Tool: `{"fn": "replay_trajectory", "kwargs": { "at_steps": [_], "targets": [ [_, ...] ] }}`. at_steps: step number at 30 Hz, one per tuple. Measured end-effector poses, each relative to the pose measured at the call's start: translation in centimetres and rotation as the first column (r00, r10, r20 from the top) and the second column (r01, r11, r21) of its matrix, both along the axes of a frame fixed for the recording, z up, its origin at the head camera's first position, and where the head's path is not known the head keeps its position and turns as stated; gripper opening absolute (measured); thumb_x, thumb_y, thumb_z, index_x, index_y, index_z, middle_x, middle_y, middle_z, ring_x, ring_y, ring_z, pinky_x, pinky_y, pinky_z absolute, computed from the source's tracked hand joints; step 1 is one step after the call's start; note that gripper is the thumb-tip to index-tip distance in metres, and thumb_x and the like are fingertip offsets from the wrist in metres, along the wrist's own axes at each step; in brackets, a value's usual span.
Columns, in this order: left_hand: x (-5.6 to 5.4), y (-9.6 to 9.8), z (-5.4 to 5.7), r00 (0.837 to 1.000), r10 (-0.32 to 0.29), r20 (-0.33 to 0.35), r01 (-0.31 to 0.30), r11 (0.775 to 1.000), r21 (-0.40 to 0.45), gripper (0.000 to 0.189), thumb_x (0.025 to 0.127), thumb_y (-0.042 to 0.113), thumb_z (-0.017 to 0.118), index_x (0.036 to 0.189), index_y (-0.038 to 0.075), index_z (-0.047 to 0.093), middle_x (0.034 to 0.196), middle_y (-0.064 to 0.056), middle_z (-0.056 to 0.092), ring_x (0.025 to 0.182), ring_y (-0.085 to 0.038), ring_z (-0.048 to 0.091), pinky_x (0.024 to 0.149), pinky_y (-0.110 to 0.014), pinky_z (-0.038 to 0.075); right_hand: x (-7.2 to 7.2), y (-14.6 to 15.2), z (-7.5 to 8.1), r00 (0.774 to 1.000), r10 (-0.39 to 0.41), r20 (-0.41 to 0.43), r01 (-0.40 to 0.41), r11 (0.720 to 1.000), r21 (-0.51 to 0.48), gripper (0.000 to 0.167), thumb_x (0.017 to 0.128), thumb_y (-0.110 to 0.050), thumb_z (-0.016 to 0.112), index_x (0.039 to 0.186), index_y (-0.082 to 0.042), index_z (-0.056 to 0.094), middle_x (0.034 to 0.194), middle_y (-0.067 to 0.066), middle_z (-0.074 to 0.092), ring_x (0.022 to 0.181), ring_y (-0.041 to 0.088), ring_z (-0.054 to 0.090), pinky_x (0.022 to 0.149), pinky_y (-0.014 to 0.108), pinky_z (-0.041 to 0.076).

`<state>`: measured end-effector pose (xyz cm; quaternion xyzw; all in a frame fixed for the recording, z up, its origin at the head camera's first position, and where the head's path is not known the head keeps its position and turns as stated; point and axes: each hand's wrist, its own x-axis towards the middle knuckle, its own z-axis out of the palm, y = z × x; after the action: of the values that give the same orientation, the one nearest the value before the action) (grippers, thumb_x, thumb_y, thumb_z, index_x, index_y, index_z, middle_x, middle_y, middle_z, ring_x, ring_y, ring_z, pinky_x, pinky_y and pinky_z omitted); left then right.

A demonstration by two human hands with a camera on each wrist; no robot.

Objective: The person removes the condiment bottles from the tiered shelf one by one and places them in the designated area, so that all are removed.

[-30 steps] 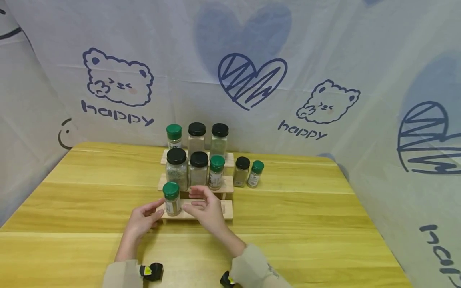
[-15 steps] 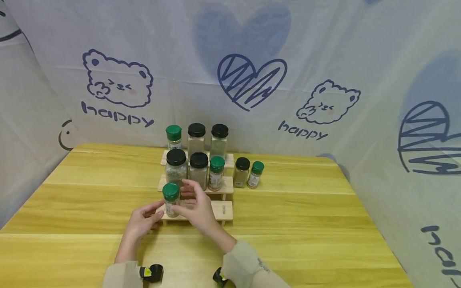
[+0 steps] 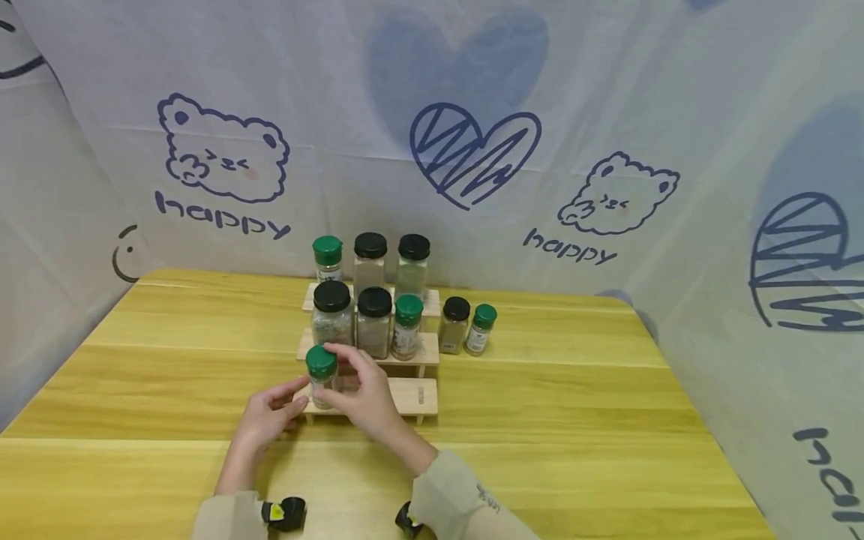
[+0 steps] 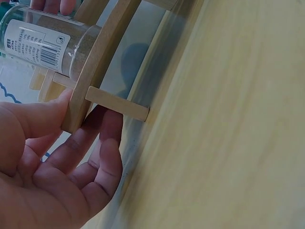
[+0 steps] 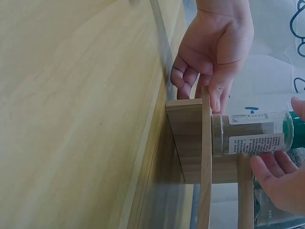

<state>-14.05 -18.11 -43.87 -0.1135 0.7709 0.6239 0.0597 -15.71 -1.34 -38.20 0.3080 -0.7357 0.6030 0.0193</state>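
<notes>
A small green-capped spice jar point(image 3: 321, 363) stands at the left end of the bottom tier of a wooden spice rack point(image 3: 415, 394). My right hand point(image 3: 367, 397) grips this jar, thumb at its front and fingers around its far side near the cap. Grey-brown powder and a printed label point(image 4: 35, 45) show through the glass in the left wrist view. With my left hand point(image 3: 265, 416) I hold the rack's left end; in the left wrist view the thumb lies on the shelf board point(image 4: 102, 62) and curled fingers reach beneath it.
Several spice jars fill the two upper tiers, among them a large black-capped jar point(image 3: 332, 315) right behind my right hand. A black-capped jar point(image 3: 454, 325) and a green-capped jar point(image 3: 481, 330) stand on the table right of the rack. A printed cloth point(image 3: 337, 165) hangs behind.
My right hand has moved left from beside the green-capped jar and closed around it. The left hand stays at the rack's end, and the jar keeps its place.
</notes>
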Motion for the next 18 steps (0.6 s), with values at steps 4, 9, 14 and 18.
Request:
{"fn": "replay_trajectory", "kwargs": {
  "at_steps": [4,9,14,18],
  "targets": [
    [0.0,0.0,-0.1,1.0,0.001,0.004,-0.001,1.0,0.0,0.041,0.091,0.009,0.051,0.13,-0.003,0.043,0.131,-0.029,0.036,0.098,-0.024,0.052,0.07,-0.031,0.049,-0.9,-0.2,-1.7,1.0,-0.004,-0.012,0.004,1.0,0.005,0.051,0.076,0.001,0.069,0.122,-0.003,0.048,0.107,0.013,0.054,0.097,0.022,0.053,0.079,0.035,0.048],
    [-0.1,0.0,-0.2,1.0,-0.002,-0.004,0.003,1.0,0.004,0.041,0.091,0.009,0.051,0.13,-0.003,0.043,0.132,-0.029,0.036,0.099,-0.025,0.051,0.069,-0.031,0.049,-1.4,-0.4,-2.4,0.999,-0.023,-0.048,0.024,1.0,0.018,0.05,0.076,-0.002,0.07,0.12,-0.005,0.047,0.108,0.009,0.054,0.097,0.016,0.052,0.078,0.031,0.048],
    [-0.1,0.0,-0.2,1.0,0.0,-0.004,0.0,1.0,0.021,0.041,0.091,0.008,0.052,0.13,-0.003,0.043,0.133,-0.028,0.035,0.096,-0.021,0.053,0.069,-0.03,0.049,-1.2,-0.4,-2.2,0.999,-0.031,-0.026,0.031,0.999,-0.007,0.045,0.076,0.002,0.069,0.115,-0.002,0.047,0.107,0.012,0.055,0.096,0.018,0.054,0.078,0.03,0.049],
    [-0.1,0.0,-0.2,1.0,0.0,-0.009,0.0,1.0,0.026,0.041,0.091,0.008,0.052,0.129,-0.003,0.043,0.132,-0.028,0.036,0.093,-0.019,0.054,0.069,-0.03,0.05,-0.4,-0.3,-0.8,0.999,-0.033,-0.006,0.032,0.999,-0.041,0.039,0.076,0.007,0.066,0.109,0.004,0.046,0.106,0.018,0.055,0.095,0.027,0.056,0.079,0.03,0.049]
  ]
}}
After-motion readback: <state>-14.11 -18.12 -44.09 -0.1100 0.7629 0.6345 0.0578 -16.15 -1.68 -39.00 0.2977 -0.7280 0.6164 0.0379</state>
